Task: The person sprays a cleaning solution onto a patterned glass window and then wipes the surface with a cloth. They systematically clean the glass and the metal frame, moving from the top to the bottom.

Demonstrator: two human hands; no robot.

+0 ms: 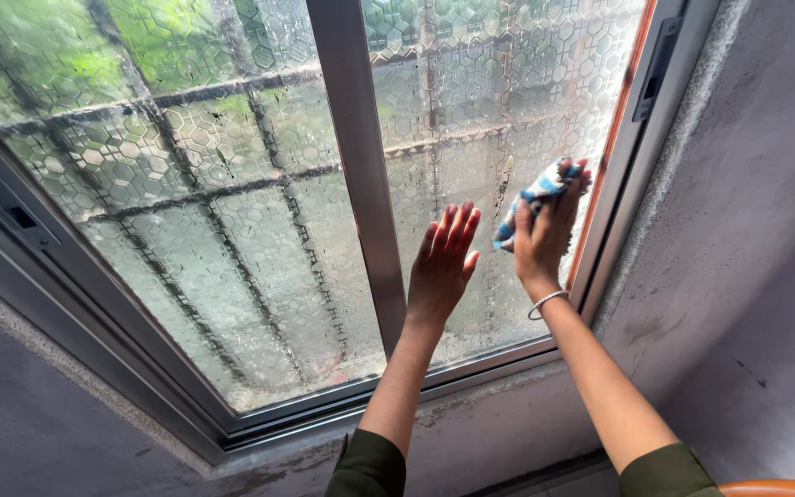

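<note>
where the blue-and-white checked cloth (pixel 534 201) lies bunched on the patterned window pane (pixel 499 101), the right hand (pixel 545 235) grips it from below; the left hand (pixel 442 262), fingers flat and empty, presses the glass just beside the aluminium frame (pixel 361 175).

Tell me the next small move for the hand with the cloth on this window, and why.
Probably sweep the right hand and its blue-and-white cloth down the right pane. The cloth is pressed near the pane's right edge, the patterned glass below looks streaked and wet, and the left hand lies flat on the glass beside the centre frame bar.
</note>
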